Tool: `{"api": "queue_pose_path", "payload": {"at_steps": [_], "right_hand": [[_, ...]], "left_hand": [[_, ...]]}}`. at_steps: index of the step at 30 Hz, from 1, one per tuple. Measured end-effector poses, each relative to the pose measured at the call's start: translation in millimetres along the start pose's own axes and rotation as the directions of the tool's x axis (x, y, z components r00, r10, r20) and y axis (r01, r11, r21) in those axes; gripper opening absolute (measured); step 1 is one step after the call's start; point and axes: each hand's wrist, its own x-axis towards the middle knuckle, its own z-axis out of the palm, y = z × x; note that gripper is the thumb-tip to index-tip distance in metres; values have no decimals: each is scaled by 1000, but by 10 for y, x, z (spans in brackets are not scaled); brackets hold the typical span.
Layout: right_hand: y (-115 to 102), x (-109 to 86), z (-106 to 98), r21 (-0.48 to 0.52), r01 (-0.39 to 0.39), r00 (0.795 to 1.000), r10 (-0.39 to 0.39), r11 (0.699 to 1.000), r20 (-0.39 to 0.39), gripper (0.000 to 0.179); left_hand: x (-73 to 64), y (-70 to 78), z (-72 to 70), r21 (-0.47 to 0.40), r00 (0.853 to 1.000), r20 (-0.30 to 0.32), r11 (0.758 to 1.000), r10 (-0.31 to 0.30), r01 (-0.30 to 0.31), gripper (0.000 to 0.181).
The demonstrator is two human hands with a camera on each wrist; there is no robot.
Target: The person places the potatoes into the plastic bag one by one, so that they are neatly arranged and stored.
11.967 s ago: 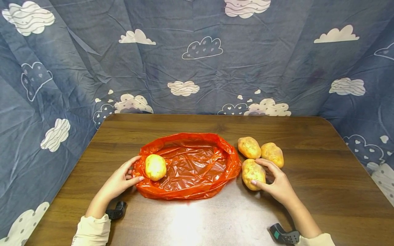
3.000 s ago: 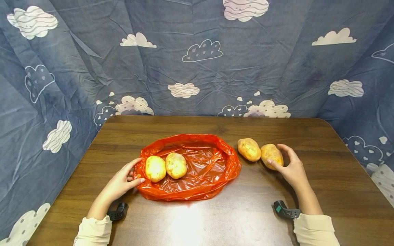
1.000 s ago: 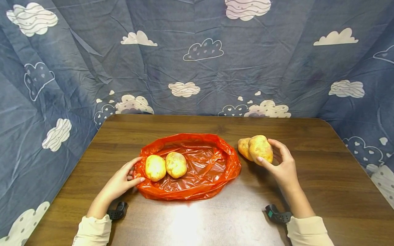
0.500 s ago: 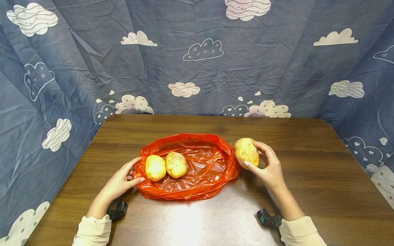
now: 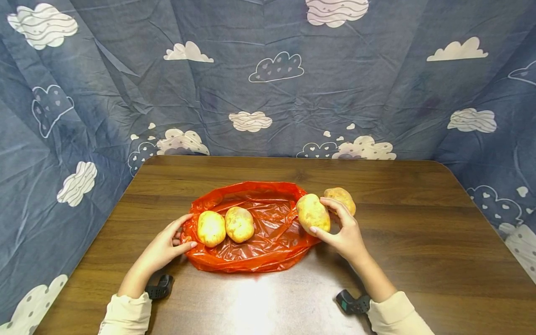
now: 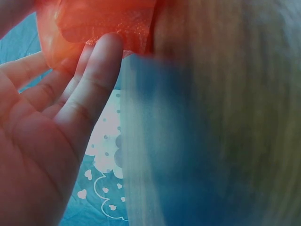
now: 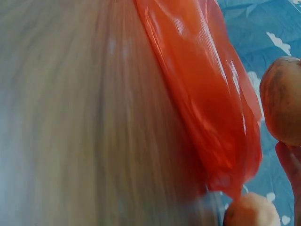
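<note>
A red plastic bag lies spread open on the table, its rim rolled up around it. Two potatoes, a left one and a right one, sit side by side in its left part. My left hand holds the bag's left edge, with the thumb in front and fingers behind, as the left wrist view shows on the bag. Over the bag's right rim, my right hand grips a third potato between thumb and fingers. Another potato rests on the table just behind that hand, partly covered by it.
The brown wooden table extends to both sides of the bag. A dark cloth with a cloud pattern hangs behind it and along the sides. Each wrist wears a black camera mount, such as the right one.
The second potato went into the bag earlier. My right hand then picked up another from the table's right side and carried it left over the bag's rim. My left hand stays in place.
</note>
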Motion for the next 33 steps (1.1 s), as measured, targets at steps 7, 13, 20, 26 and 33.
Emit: {"api": "queue_pose_path", "payload": {"at_steps": [7,13,20,26,33], "right_hand": [[-62,53,173,-44,32,999,-31,998,37,62],[-85,97,330,-24,1,997,1,1000,79,61],[-129,151,502,17,-34,991,32,999,128,60],[-72,175,638,31,-73,985,67,997,162,61],[259,143,809,-6,-73,984,73,997,164,63]], "left_hand": [[-4,3,1,-2,1000,5,1000,-2,2,66],[-2,5,-1,-8,1000,8,1000,-12,12,66],[-2,4,-3,-21,1000,11,1000,-15,15,66],[-1,4,-8,-22,1000,9,1000,-5,5,66],[0,-5,3,-21,1000,6,1000,4,-3,66]]}}
